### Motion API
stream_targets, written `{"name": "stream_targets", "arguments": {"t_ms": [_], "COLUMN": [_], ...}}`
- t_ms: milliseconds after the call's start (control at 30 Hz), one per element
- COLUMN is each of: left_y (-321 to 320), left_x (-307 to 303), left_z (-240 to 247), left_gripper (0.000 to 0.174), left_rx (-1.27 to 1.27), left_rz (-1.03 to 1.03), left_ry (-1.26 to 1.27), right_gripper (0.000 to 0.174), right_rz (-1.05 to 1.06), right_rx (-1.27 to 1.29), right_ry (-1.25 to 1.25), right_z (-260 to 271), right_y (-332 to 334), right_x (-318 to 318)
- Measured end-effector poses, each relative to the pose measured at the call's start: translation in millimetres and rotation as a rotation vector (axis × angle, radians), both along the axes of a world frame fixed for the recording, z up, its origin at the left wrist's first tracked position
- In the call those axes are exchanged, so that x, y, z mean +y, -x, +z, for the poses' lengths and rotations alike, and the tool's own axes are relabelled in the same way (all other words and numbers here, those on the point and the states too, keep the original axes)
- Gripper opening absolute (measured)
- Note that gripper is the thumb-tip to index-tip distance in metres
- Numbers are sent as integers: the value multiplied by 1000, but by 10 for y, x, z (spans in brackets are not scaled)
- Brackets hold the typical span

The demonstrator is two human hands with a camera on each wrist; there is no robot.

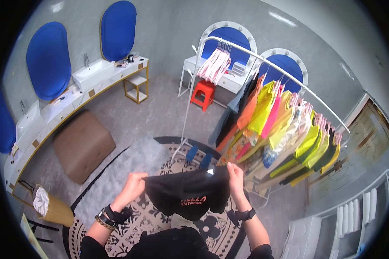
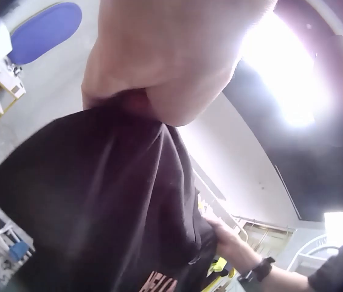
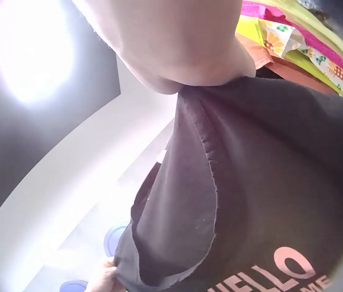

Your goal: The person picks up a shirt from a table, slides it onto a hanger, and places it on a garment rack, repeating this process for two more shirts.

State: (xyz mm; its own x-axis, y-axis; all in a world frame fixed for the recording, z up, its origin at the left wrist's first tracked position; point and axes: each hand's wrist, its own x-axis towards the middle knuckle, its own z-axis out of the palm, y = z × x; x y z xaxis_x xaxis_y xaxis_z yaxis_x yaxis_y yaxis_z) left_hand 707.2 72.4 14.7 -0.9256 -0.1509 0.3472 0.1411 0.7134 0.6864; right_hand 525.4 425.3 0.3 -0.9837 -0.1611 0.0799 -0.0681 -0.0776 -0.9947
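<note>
A black garment (image 1: 188,190) with pink-orange lettering hangs stretched between both hands in the head view, a small white tag near its top edge. The left hand (image 1: 135,184) pinches one upper corner, and the right hand (image 1: 235,178) grips the other. In the left wrist view the black cloth (image 2: 98,194) drapes in folds below the left hand (image 2: 159,67). The right wrist view shows the right hand (image 3: 183,42) holding the gathered cloth (image 3: 269,176) beside a curved, open edge; the fingertips are hidden there.
A white rack (image 1: 285,71) of colourful clothes and bare pink hangers (image 1: 215,64) stands ahead to the right. A red stool (image 1: 203,95) is behind it. To the left are a brown ottoman (image 1: 84,144), a basket (image 1: 58,210) and a sink counter. A patterned rug (image 1: 138,220) lies below.
</note>
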Motion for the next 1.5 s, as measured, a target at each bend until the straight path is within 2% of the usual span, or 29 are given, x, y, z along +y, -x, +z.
{"name": "stream_targets", "arguments": {"t_ms": [67,100,200,233,267,300,367,467,533,600,733,833,933,1067,1167,1333,1500], "left_y": [307,501,997,1137,1292,1433,1670,2037,2248,2425,2779,3002,3223,3453,3586,3835,4215], "left_x": [80,35,172,149,118,89,46,16,-92,-271,-751,-1174,-1570,-1942,-2040,-2025,-1878], "left_z": [26,-209,121,124,102,90,107,172,84,92,33,14,-54,-152,-127,-182,-124], "left_gripper": [31,35,22,22,17,15,14,18,21,25,28,29,29,28,27,26,28], "left_rx": [-252,-218,-254,-251,-249,-248,-272,-248,-225,-262,-221,-295,-253,-277,-317,-320,-341], "left_rz": [-24,-54,-108,-102,-113,-125,-118,-100,-39,-37,-56,-40,-64,-109,-140,-197,-298], "left_ry": [-429,-468,-525,-524,-423,-321,-319,-292,-286,-202,-208,-240,-258,-248,-261,-279,-286], "right_gripper": [36,35,32,24,24,20,17,20,23,26,39,38,37,36,32,29,15], "right_rz": [26,76,165,202,207,220,256,195,179,124,-61,-119,-68,-254,-506,-583,-594], "right_rx": [-24,4,-57,-35,-34,-46,-71,11,159,196,288,255,191,293,434,482,471], "right_ry": [-23,-70,-183,-274,-274,-245,-175,-159,-97,-36,19,60,15,-48,-54,-58,-190], "right_z": [-35,-216,-327,-321,-327,-328,-335,326,494,798,1174,1290,1312,1210,1159,1347,1309], "right_y": [389,680,1310,1502,1693,1881,2257,2458,2835,3132,3846,4273,4474,4540,4546,4378,4085], "right_x": [-97,-76,-180,-185,-220,-265,-358,-707,-914,-1136,-1583,-1813,-1914,-2007,-2035,-1934,-1725]}}
